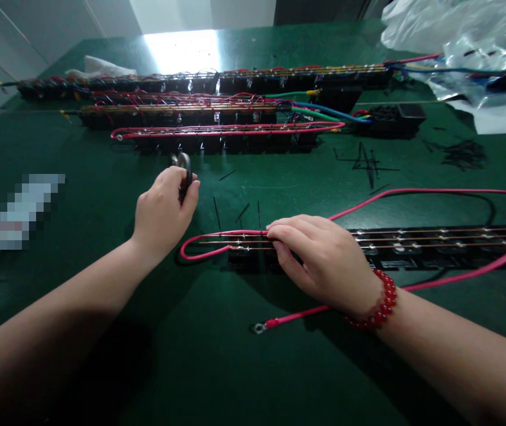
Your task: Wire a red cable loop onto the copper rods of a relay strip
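Observation:
In the head view, my left hand is closed round a small scissors-like tool with a dark looped handle, raised over the table; its blades are hidden. My right hand pinches the red cable against a black strip with thin brass rods along its top. At the strip's left end the cable bends back in a loop. Several black cable ties stick up there. Below my right hand lies the cable's other end, with a metal ring terminal. A long cable loop runs out to the right.
Behind lie similar wired strips, with a black connector block at their right. Loose black cable ties are scattered on the green table. Clear plastic bags fill the back right corner. A blurred-out flat object lies left.

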`<state>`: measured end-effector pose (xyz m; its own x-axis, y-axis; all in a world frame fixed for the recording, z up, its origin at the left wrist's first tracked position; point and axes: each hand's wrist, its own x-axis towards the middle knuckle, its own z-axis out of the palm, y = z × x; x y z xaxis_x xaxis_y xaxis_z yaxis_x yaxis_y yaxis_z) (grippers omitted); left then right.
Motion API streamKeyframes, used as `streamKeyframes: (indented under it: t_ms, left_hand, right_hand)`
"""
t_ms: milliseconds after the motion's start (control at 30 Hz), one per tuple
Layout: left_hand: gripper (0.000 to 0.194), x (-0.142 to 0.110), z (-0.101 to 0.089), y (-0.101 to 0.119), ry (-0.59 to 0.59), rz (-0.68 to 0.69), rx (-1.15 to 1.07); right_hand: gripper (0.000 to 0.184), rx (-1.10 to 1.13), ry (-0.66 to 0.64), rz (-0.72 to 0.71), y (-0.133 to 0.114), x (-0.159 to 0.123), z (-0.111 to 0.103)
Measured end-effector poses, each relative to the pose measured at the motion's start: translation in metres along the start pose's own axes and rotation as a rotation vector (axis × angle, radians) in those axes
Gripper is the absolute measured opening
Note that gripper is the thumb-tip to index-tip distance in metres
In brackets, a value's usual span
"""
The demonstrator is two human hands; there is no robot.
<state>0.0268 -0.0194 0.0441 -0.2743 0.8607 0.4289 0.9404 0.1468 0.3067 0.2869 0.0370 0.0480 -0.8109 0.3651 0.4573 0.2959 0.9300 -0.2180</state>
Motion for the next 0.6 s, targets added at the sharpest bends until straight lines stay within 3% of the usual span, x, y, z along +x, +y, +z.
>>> streamKeyframes:
  t_ms: [100, 167, 333, 433, 500, 533, 600]
  left_hand:
    - [0.020, 0.001, 0.004, -0.004, 0.065, -0.026, -0.373]
    - [0.021, 0.002, 0.005, -0.007, 0.179, -0.012, -0.501]
    - [0.016, -0.005, -0.003, -0.004, 0.433, 0.216, -0.422]
    - [0.010, -0.015, -0.017, 0.011, 0.385, 0.482, -0.352]
    - [0.005, -0.023, -0.027, 0.026, 0.234, 0.762, -0.281]
    - [0.008, -0.027, -0.032, 0.033, 0.232, 0.908, -0.257]
    - [0.016, -0.034, -0.037, 0.045, 0.169, 1.023, -0.208]
  right_hand:
    - [0.017, 0.002, -0.004, 0.001, 0.000, 0.000, 0.000]
    - [0.017, 0.002, -0.006, 0.006, 0.000, 0.000, -0.001]
    - [0.016, 0.002, -0.010, 0.010, 0.000, -0.001, 0.000]
    - [0.018, 0.035, 0.010, 0.045, 0.000, -0.003, 0.000]
    - [0.036, 0.113, 0.081, 0.074, 0.000, -0.005, 0.001]
    - [0.046, 0.155, 0.118, 0.076, 0.000, -0.006, 0.000]
    - [0.052, 0.209, 0.143, 0.027, 0.001, -0.006, 0.000]
